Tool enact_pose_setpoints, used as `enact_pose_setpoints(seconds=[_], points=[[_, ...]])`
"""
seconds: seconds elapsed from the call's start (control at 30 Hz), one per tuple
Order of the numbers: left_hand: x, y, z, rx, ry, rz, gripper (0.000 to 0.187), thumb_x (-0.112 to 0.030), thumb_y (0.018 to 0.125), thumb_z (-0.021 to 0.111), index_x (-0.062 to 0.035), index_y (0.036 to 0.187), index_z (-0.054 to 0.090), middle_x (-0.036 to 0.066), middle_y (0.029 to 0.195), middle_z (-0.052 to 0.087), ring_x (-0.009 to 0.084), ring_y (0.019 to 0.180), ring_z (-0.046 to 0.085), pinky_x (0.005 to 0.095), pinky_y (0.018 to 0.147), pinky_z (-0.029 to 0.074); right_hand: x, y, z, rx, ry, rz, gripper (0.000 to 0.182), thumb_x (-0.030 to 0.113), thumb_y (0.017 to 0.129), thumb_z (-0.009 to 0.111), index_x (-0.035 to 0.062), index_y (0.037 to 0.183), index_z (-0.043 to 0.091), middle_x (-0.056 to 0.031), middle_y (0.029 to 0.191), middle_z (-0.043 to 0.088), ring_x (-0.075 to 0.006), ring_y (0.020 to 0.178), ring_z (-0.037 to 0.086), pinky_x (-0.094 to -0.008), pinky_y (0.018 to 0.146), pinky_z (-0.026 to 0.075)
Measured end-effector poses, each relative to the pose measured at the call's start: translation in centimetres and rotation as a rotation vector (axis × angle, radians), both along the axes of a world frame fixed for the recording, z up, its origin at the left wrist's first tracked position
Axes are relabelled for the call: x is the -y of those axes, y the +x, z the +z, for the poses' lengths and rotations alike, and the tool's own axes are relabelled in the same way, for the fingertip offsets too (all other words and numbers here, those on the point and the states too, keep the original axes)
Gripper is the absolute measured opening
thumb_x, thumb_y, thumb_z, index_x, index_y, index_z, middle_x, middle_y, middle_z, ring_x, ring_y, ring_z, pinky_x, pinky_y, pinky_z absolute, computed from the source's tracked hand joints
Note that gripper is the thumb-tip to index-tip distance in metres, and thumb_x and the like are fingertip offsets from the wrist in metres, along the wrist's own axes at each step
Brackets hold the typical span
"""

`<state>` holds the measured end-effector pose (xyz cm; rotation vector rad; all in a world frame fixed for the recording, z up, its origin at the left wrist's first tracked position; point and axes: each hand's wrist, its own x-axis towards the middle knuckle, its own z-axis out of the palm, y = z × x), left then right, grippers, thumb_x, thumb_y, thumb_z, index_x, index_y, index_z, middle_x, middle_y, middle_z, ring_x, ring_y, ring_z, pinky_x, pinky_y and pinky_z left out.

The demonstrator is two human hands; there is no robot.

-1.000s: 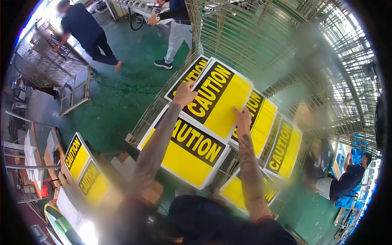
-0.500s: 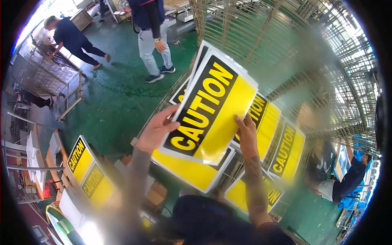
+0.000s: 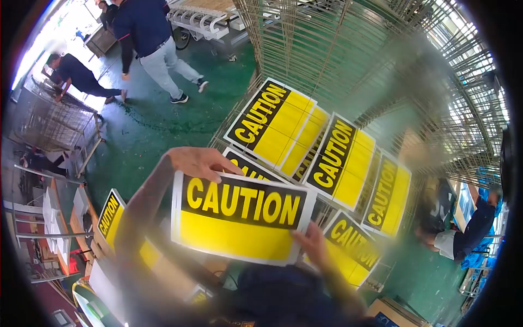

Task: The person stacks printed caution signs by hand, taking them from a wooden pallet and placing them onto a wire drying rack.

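Between my hands is a small stack of yellow and black caution signs, held close to my body with the lettering upright. My left hand is closed on the top edge, thumb over the front face. At the lower right edge my right hand grips the stack, its fingers partly behind the sheets. Just beyond, a wire rack carries more caution signs laid flat in rows. One of these, partly covered by the held stack, lies right behind my left hand.
Tall wire rack shelves rise at the back and right. More caution signs stand at lower left near a cardboard box on the other side. Two people, one walking, and another wire rack are at upper left.
The held stack has come down and left toward my body and turned level. My left hand has shifted to its top edge. Rack signs behind are now uncovered. The nearby person has walked left.
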<state>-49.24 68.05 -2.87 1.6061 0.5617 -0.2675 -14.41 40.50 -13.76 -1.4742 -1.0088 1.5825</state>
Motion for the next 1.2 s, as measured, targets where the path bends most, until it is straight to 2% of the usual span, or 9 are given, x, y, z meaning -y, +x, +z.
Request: enact_pose_setpoints(seconds=[0.17, 0.3, 0.43, 0.53, 0.7, 0.8, 0.9, 1.0, 1.2], points=[[-3.2, 2.4, -7.9, -0.120, 0.307, -0.030, 0.059, -0.007, 0.089, 0.069, -0.0079, 0.148, 0.061, 0.017, 0.142, 0.065, 0.0310, 0.126, 0.063, 0.0405, 0.111, 0.049, 0.7, -2.8, -4.6, 0.072, -0.033, -0.306, 0.048, 0.012, 0.093, 0.077, -0.0044, 0.134, 0.059, -0.0107, 0.112, 0.072, -0.0179, 0.096, 0.067, -0.0326, 0.082, 0.054], [-0.4, 0.4, -10.2, -0.035, 1.106, 0.623, 0.049, -0.014, 0.093, 0.070, -0.0068, 0.141, 0.063, 0.020, 0.134, 0.065, 0.0365, 0.127, 0.061, 0.0451, 0.112, 0.047, -0.5, -2.5, -6.8, 0.616, 0.063, -0.231, 0.061, 0.014, 0.087, 0.082, -0.0068, 0.138, 0.055, -0.0210, 0.124, 0.066, -0.0319, 0.110, 0.066, -0.0409, 0.092, 0.053], [8.4, -2.8, -14.1, -0.558, 0.701, 0.998, 0.057, -0.026, 0.094, 0.073, -0.0092, 0.146, 0.056, 0.023, 0.133, 0.062, 0.0415, 0.128, 0.057, 0.0494, 0.110, 0.045, -0.5, -3.2, -6.6, 0.683, 0.110, -0.237, 0.073, 0.017, 0.086, 0.084, -0.0078, 0.144, 0.048, -0.0250, 0.132, 0.057, -0.0406, 0.121, 0.059, -0.0463, 0.101, 0.049], [12.3, -1.9, -17.4, -0.540, 1.077, 0.989, 0.069, -0.028, 0.092, 0.076, -0.0086, 0.152, 0.048, 0.021, 0.139, 0.056, 0.0416, 0.130, 0.054, 0.0502, 0.109, 0.045, -0.1, -3.2, -7.1, 0.737, 0.176, -0.214, 0.079, 0.017, 0.086, 0.084, -0.0074, 0.149, 0.043, -0.0252, 0.133, 0.056, -0.0415, 0.122, 0.057, -0.0456, 0.104, 0.047], [12.6, -0.8, -15.8, -0.504, 0.817, 1.076, 0.080, -0.023, 0.087, 0.081, -0.0086, 0.156, 0.043, 0.019, 0.149, 0.052, 0.0387, 0.138, 0.052, 0.0468, 0.115, 0.043, -0.4, -1.6, -5.2, 0.769, 0.134, -0.059, 0.081, 0.014, 0.088, 0.082, -0.0071, 0.153, 0.038, -0.0248, 0.139, 0.055, -0.0364, 0.128, 0.056, -0.0430, 0.107, 0.047], [14.1, 0.1, -15.6, -0.469, 0.832, 1.104, 0.077, -0.016, 0.086, 0.080, -0.0084, 0.155, 0.046, 0.020, 0.152, 0.056, 0.0353, 0.141, 0.053, 0.0432, 0.117, 0.043, -0.7, -1.4, -5.4, 0.283, -0.012, -0.240, 0.077, 0.013, 0.091, 0.080, -0.0070, 0.153, 0.038, -0.0216, 0.139, 0.058, -0.0295, 0.126, 0.058, -0.0398, 0.105, 0.048], [16.1, 0.4, -13.9, -0.216, 0.705, 1.321, 0.078, -0.013, 0.086, 0.079, -0.0070, 0.156, 0.045, 0.022, 0.153, 0.055, 0.0371, 0.143, 0.051, 0.0425, 0.118, 0.041, 0.5, -1.3, -5.7, 0.139, 0.013, -0.361, 0.073, 0.014, 0.095, 0.077, -0.0070, 0.153, 0.039, -0.0177, 0.132, 0.063, -0.0251, 0.120, 0.061, -0.0378, 0.103, 0.048], [21.4, 0.2, -11.0, -0.141, 0.671, 1.429, 0.075, -0.006, 0.086, 0.079, -0.0009, 0.154, 0.047, 0.022, 0.156, 0.053, 0.0327, 0.144, 0.052, 0.0385, 0.120, 0.039, 2.1, -0.5, -6.6, 0.471, 0.255, -0.371, 0.067, 0.015, 0.099, 0.072, -0.0061, 0.154, 0.038, -0.0154, 0.131, 0.063, -0.0246, 0.117, 0.062, -0.0367, 0.104, 0.047], [45.3, -0.9, -1.4, 0.039, 0.869, 1.765, 0.065, -0.004, 0.096, 0.071, -0.0040, 0.153, 0.040, 0.012, 0.142, 0.055, 0.0220, 0.135, 0.050, 0.0367, 0.116, 0.040, 8.3, -4.3, 6.0, -0.162, 0.382, 0.062, 0.039, 0.013, 0.106, 0.063, -0.0038, 0.139, 0.050, -0.0152, 0.137, 0.058, -0.0226, 0.121, 0.057, -0.0365, 0.102, 0.046]])
